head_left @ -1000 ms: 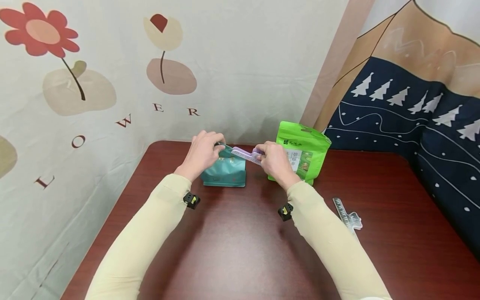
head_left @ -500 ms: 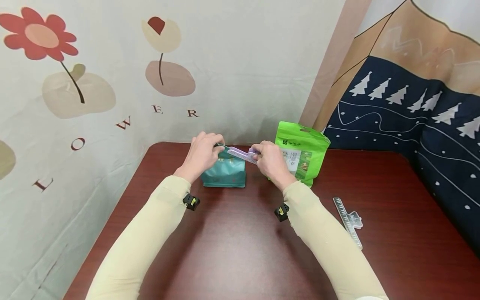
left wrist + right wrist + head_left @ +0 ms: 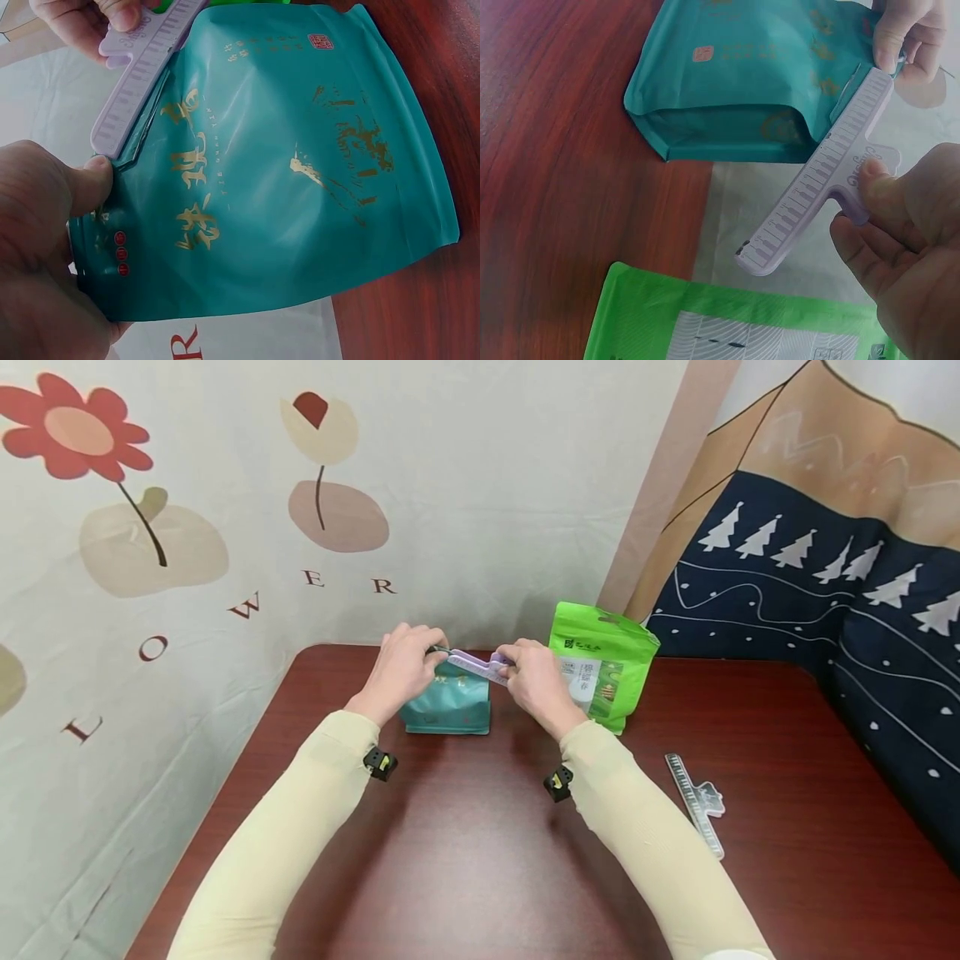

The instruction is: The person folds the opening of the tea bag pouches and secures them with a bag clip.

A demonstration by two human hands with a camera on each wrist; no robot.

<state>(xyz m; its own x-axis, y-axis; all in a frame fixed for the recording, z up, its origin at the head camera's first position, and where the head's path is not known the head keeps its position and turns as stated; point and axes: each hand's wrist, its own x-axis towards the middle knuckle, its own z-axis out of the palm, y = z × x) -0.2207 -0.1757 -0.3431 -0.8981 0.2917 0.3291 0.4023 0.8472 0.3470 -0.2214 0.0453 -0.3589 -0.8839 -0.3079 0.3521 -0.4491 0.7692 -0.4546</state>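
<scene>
A teal tea bag (image 3: 447,703) with gold lettering stands near the table's back edge. My left hand (image 3: 402,670) pinches its folded top at the left corner, thumb in front. In my right hand (image 3: 537,681) is a purple clip (image 3: 814,176) with a piano-key print, its handle pinched between thumb and fingers. In the left wrist view the clip (image 3: 142,79) lies along the top edge of the teal bag (image 3: 255,165), one end close to my left thumb. Part of the bar extends past the bag's side in the right wrist view.
A green tea bag (image 3: 633,672) stands upright just right of my right hand. On the table (image 3: 465,860) to the right lies a clear clip (image 3: 697,806) with a similar print. A printed cloth (image 3: 480,485) hangs behind the table.
My right hand has moved left with the purple clip, bringing it along the teal bag's top toward my left hand. The left hand has stayed nearly in place on the bag.
</scene>
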